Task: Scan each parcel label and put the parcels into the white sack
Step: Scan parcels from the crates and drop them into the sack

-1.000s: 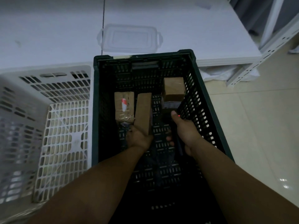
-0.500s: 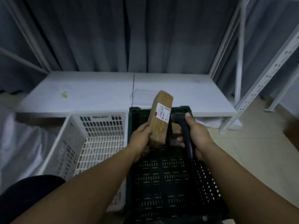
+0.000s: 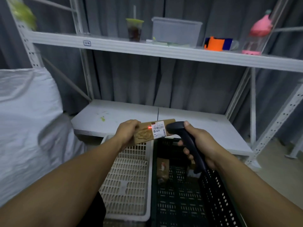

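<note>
My left hand (image 3: 127,131) grips one end of a brown cardboard parcel (image 3: 145,134), held level above the crates with its white label (image 3: 158,129) facing me. A red scan dot glows on the cardboard just left of the label. My right hand (image 3: 199,143) grips a black handheld scanner (image 3: 185,141), its head almost touching the parcel's right end. The white sack (image 3: 27,128) bulges at the left. Another brown parcel (image 3: 162,170) lies in the dark green crate (image 3: 188,199) below; a second one is mostly hidden behind the scanner.
A white slatted crate (image 3: 129,181) stands left of the green one. Behind them is a low white shelf board (image 3: 164,117). An upper shelf (image 3: 164,51) carries a drink cup, a clear tub, an orange-blue item and a pink bottle. Tiled floor lies right.
The parcel has come up out of the green crate and turned from upright to level. The scanner now points at its label with a red dot showing. My view has tilted upward.
</note>
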